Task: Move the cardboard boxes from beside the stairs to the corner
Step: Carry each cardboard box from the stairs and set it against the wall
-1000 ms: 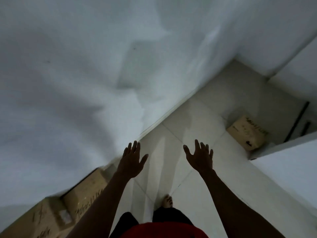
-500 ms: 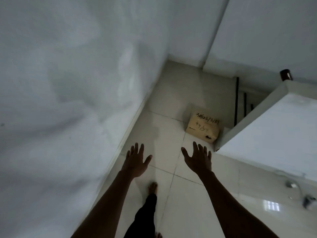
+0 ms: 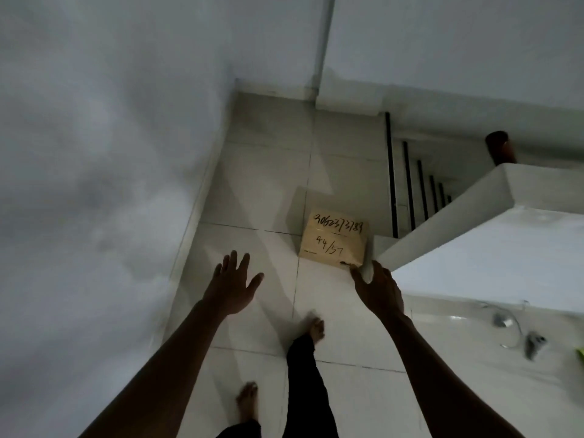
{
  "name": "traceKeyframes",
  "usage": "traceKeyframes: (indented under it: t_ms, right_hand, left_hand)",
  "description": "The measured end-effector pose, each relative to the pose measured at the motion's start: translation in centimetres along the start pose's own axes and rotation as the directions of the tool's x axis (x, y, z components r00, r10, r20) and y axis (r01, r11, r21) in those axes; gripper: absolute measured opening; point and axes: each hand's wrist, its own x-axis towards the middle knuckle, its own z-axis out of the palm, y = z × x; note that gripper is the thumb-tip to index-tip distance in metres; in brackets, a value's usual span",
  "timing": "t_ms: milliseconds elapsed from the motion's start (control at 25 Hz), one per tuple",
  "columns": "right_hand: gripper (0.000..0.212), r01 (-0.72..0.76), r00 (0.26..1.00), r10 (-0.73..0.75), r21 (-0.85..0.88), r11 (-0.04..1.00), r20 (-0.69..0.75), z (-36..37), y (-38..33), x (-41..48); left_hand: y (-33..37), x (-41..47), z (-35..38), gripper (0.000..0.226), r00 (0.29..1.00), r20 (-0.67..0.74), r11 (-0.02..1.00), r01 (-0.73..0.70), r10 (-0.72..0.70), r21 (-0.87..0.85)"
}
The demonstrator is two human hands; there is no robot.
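Closer now — the cardboard box (image 3: 334, 239) has grown in the view and slid down toward centre frame as the person steps in, and both arms have spread wider than they were half a second ago. It sits on the tiled floor (image 3: 268, 184), right of centre, tucked against the end of the white stair wall (image 3: 442, 229), with the dark railing bars (image 3: 392, 178) just behind it in the upper right. Handwritten numbers show on its top face.

Right hand (image 3: 379, 290) is the near one here: fingers (image 3: 357, 275) spread and holding nothing, the tips just at the box's lower right corner — touching or a shade short, too dim to call. Left hand (image 3: 232, 287) is out in lower centre-left, palm down, fingers splayed and bare, well apart from the box, over open floor.

So the box lies up and slightly left of the right hand, up and right of the left. Its long axis runs roughly across the frame, tipped down a little to the right. Looks like a reach in progress, nothing lifted yet. To my eye the left hand has the longer trip, over to the far left edge, before a two-handed lift is on.
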Motion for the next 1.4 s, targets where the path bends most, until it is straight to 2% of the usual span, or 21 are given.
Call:
traceKeyframes:
  t_ms: [160,280,400,480,520,560,680,760,840,920,1000,1120,1240,1400]
  right_hand:
    - [0.074,-0.066,0.995,0.064,0.025,0.998,0.08,3.1,2.1,12.1]
    - [0.079,-0.148,0.982,0.141,0.05,0.988,0.124,8.8,5.5,21.8]
    - [0.078,-0.215,0.97,0.206,0.059,0.975,0.126,14.9,9.1,31.0]
    - [0.093,-0.231,0.967,0.219,0.08,0.97,0.134,19.0,11.6,36.3]
    - [0.1,-0.243,0.962,0.228,0.089,0.966,0.15,21.2,13.2,38.7]
    - [0.1,-0.265,0.957,0.248,0.106,0.958,0.152,23.1,14.6,41.1]
    - [0.079,-0.352,0.935,0.342,0.145,0.925,0.091,27.2,16.9,46.7]
    - [0.077,-0.436,0.899,0.435,0.15,0.887,0.046,29.0,18.9,49.5]
    - [0.079,-0.471,0.881,0.468,0.197,0.86,0.067,30.5,20.8,51.6]
    - [0.085,-0.492,0.869,0.481,0.303,0.816,0.115,31.3,21.9,52.8]
    - [0.082,-0.503,0.861,0.482,0.395,0.768,0.161,30.9,22.3,53.3]
    - [0.081,-0.492,0.87,0.448,0.416,0.765,0.207,29.5,21.8,52.5]
    - [0.089,-0.477,0.879,0.428,0.396,0.785,0.21,25.4,17.9,48.4]
    - [0.1,-0.432,0.899,0.37,0.336,0.837,0.235,15.8,8.4,39.2]
  left_hand:
    - [3.1,12.2,2.5,0.073,0.999,0.005,0.999,0.034,-0.034,-0.037]
    - [3.8,23.3,7.5,0.071,0.994,0.099,0.999,0.039,-0.036,-0.027]
    - [3.2,33.3,14.1,0.068,0.995,0.097,0.999,0.02,-0.025,0.048]
    - [2.7,39.3,18.0,0.069,0.994,0.107,0.998,0.005,-0.012,0.059]
    - [2.5,42.1,19.9,0.07,0.99,0.136,0.999,0.019,-0.023,0.035]
    - [2.4,45.2,21.9,0.072,0.988,0.151,1.0,0.031,-0.031,0.002]
    - [2.4,52.7,26.7,0.08,0.98,0.181,0.977,0.119,-0.087,-0.176]
    - [2.9,56.2,29.2,0.081,0.963,0.22,0.925,0.221,-0.157,-0.308]
    - [3.0,58.8,31.3,0.078,0.935,0.274,0.851,0.326,-0.225,-0.412]
    - [2.7,60.4,33.5,0.068,0.926,0.313,0.784,0.353,-0.213,-0.511]
    - [2.6,60.5,34.6,0.053,0.94,0.298,0.737,0.32,-0.166,-0.596]
    - [2.3,58.9,32.7,0.053,0.945,0.283,0.682,0.315,-0.164,-0.66]
    - [2.0,54.0,27.3,0.049,0.944,0.267,0.678,0.325,-0.193,-0.659]
    - [1.3,41.5,16.4,0.052,0.942,0.223,0.64,0.336,-0.252,-0.691]
